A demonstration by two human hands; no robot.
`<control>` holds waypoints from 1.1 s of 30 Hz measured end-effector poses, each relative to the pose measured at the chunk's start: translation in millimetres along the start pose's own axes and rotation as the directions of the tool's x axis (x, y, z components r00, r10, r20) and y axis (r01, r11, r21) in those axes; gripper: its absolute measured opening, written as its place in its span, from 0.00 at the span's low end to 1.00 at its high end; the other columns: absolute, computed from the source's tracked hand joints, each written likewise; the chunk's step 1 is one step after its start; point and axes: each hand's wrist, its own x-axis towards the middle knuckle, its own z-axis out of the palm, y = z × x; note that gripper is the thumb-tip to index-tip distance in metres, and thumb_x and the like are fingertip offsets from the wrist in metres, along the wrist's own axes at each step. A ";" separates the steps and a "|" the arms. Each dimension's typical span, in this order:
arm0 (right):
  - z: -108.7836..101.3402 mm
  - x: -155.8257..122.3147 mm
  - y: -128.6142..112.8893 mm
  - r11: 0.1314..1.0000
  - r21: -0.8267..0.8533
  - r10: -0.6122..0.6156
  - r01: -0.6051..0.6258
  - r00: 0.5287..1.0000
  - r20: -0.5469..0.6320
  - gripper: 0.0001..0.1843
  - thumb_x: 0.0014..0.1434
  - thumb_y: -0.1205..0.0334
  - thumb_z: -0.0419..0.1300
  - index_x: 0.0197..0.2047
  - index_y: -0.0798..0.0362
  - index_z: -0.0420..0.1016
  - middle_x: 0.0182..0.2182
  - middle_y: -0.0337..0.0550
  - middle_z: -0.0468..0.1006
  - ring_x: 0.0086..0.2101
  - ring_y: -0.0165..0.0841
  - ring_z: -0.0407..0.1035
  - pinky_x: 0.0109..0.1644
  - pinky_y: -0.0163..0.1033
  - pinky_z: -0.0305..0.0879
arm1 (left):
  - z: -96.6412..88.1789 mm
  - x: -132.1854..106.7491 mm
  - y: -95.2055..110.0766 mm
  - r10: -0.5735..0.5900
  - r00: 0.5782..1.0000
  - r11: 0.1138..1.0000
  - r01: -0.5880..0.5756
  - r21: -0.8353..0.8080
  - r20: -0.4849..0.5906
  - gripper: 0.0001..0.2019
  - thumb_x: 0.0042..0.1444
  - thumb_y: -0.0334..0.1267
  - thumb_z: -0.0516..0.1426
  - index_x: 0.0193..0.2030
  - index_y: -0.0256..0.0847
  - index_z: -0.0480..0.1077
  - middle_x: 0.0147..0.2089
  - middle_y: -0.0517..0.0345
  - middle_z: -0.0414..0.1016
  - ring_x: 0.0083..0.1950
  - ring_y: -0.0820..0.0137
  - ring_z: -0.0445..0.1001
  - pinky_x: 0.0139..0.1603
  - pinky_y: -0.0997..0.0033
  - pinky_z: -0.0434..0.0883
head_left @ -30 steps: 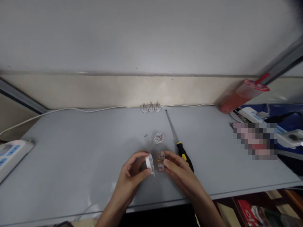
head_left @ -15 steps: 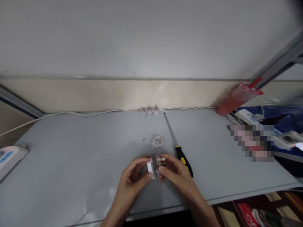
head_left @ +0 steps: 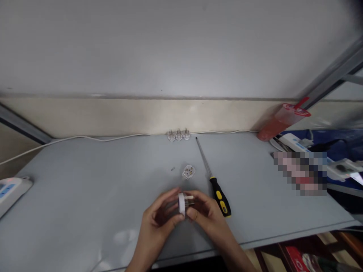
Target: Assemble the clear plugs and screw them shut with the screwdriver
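A grey table (head_left: pixel 85 189) is set against a cream wall (head_left: pixel 141 117), and a white cable (head_left: pixel 99 138) is run along its back edge. Three clear plug bodies (head_left: pixel 178 135) are lined up at that edge, and a fourth clear plug body (head_left: pixel 188 172) is lying further forward. One small screw (head_left: pixel 172 169) is seen just left of it. One screwdriver (head_left: pixel 217 192) is laid with its tip toward the wall and its black-and-yellow handle just right of the right hand (head_left: pixel 207 215). One power strip (head_left: pixel 11 192) is placed at the left edge, another (head_left: pixel 295 142) at the far right, near a tilted red cup (head_left: pixel 280 122).

One white-capped plug (head_left: pixel 184 203) is held above the table, between both hands. It is clamped by the fingers of the right hand and the left hand (head_left: pixel 157 223). Its long axis is roughly level, with the white cap toward the left hand and the pins pointed toward the right hand.
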 end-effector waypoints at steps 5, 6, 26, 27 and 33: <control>4.0 -2.2 -0.4 0.998 -0.057 -0.040 0.037 0.998 -0.046 0.20 0.52 0.59 0.66 0.49 0.47 0.74 0.44 0.43 0.77 0.43 0.30 0.72 0.47 0.34 0.70 | -2.5 -2.0 -8.0 -0.050 0.997 0.994 0.045 -0.097 -0.052 0.20 0.46 0.31 0.68 0.48 0.50 0.78 0.54 0.55 0.78 0.56 0.61 0.75 0.55 0.68 0.74; 4.8 -2.7 -0.1 0.996 -0.072 -0.051 0.048 0.998 -0.044 0.20 0.53 0.59 0.65 0.50 0.47 0.74 0.44 0.43 0.77 0.43 0.30 0.73 0.47 0.35 0.70 | -3.1 -2.0 -9.2 -0.058 0.997 0.992 0.051 -0.119 -0.055 0.20 0.46 0.31 0.68 0.47 0.50 0.79 0.52 0.56 0.79 0.55 0.61 0.76 0.55 0.68 0.74; 32.7 2.6 2.2 0.714 -0.572 -0.511 0.404 0.859 -0.031 0.18 0.62 0.68 0.51 0.55 0.48 0.64 0.45 0.44 0.70 0.46 0.30 0.68 0.50 0.36 0.68 | 3.4 -6.4 -9.2 -0.024 0.960 1.000 0.022 -0.008 -0.279 0.19 0.49 0.38 0.66 0.50 0.49 0.77 0.56 0.54 0.77 0.58 0.58 0.73 0.64 0.57 0.64; 32.7 3.6 1.6 0.706 -0.585 -0.500 0.399 0.866 -0.014 0.18 0.62 0.67 0.51 0.55 0.49 0.63 0.45 0.45 0.70 0.46 0.30 0.68 0.51 0.36 0.68 | 4.2 -6.2 -8.9 -0.038 0.962 0.998 0.026 -0.050 -0.270 0.19 0.49 0.39 0.66 0.50 0.48 0.77 0.57 0.53 0.76 0.59 0.58 0.73 0.65 0.56 0.63; 33.0 2.2 3.8 0.674 -0.633 -0.471 0.381 0.882 0.030 0.21 0.60 0.69 0.52 0.57 0.52 0.63 0.48 0.50 0.67 0.48 0.34 0.65 0.54 0.42 0.67 | 3.3 -5.4 -2.1 -0.020 0.950 0.993 0.056 0.108 -0.313 0.19 0.50 0.43 0.66 0.50 0.44 0.77 0.54 0.52 0.78 0.57 0.58 0.74 0.64 0.57 0.65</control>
